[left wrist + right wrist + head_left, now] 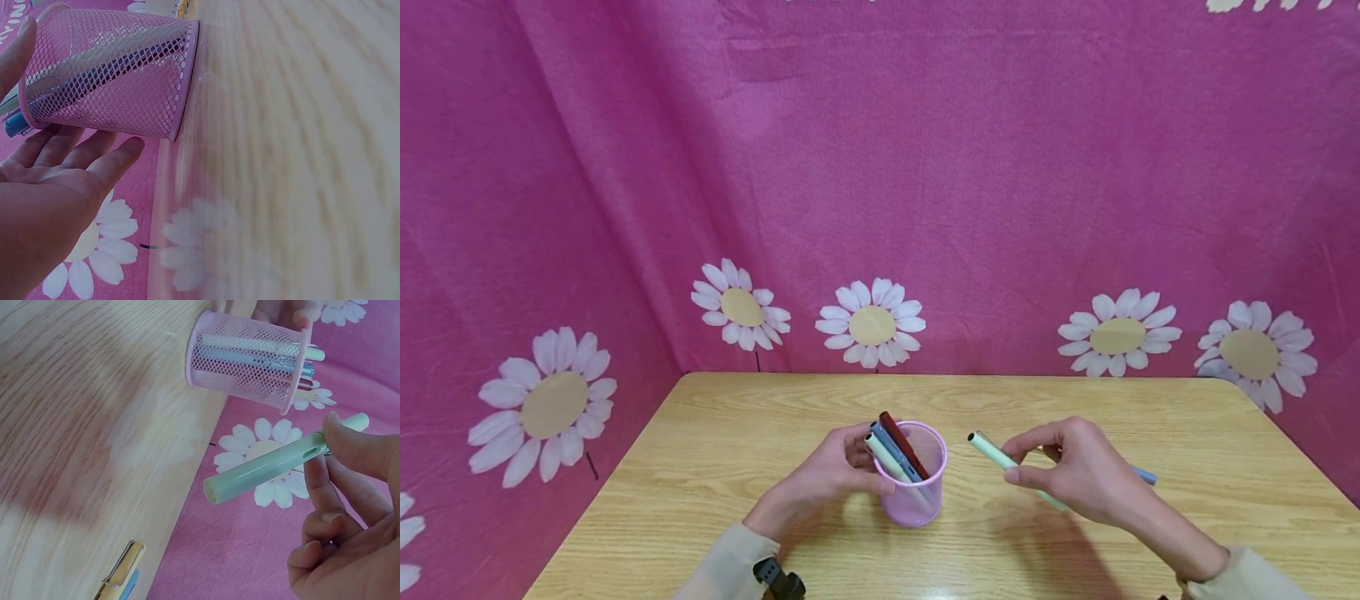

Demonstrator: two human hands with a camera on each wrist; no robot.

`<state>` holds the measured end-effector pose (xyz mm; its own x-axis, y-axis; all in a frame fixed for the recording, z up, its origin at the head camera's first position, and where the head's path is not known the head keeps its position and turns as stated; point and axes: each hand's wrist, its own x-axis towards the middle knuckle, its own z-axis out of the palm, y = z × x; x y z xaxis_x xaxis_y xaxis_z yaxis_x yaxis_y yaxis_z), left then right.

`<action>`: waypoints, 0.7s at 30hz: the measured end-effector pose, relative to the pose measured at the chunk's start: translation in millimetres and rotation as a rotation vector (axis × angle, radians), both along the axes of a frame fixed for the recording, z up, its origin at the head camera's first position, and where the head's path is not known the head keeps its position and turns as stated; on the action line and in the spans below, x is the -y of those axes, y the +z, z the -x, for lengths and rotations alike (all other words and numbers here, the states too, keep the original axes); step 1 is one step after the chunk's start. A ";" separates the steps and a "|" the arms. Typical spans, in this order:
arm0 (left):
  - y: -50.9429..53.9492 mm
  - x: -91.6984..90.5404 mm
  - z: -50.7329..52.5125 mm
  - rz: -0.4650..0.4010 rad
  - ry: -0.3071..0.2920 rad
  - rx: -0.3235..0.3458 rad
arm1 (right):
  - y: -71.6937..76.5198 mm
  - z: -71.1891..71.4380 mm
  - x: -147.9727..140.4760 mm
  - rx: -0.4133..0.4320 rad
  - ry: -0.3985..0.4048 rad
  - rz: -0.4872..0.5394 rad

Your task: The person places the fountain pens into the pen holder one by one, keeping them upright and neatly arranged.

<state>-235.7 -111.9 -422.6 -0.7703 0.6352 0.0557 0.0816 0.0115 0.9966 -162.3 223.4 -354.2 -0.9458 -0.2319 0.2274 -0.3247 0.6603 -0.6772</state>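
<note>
A pink mesh cup [912, 504] stands upright on the table, with a dark red pen [902, 444], a blue pen and a pale green pen leaning inside. My left hand [831, 471] holds the cup near its rim, thumb on the near side and fingers at the far left. In the left wrist view, the hand [56, 181] lies against the mesh cup [119, 75]. To the right of the cup, my right hand [1086, 475] pinches a light green pen [992, 451] above the table between thumb and fingers, also seen in the right wrist view as a green pen [256, 469].
A yellow pen [125, 565] and a blue pen [129, 585] lie on the wooden table [75, 425]. From the head, part of the blue pen [1144, 475] shows beyond my right wrist. A pink cloth with daisies [985, 208] hangs behind the table and on its left.
</note>
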 end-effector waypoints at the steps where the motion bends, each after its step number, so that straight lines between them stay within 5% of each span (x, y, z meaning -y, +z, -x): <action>1: 0.0 -0.2 -0.2 -0.001 0.000 -0.003 | 0.6 -0.1 0.6 -0.007 -0.003 0.000; 21: -0.2 0.3 0.2 0.000 0.005 0.006 | 8.0 -1.8 19.7 -0.012 -0.011 0.110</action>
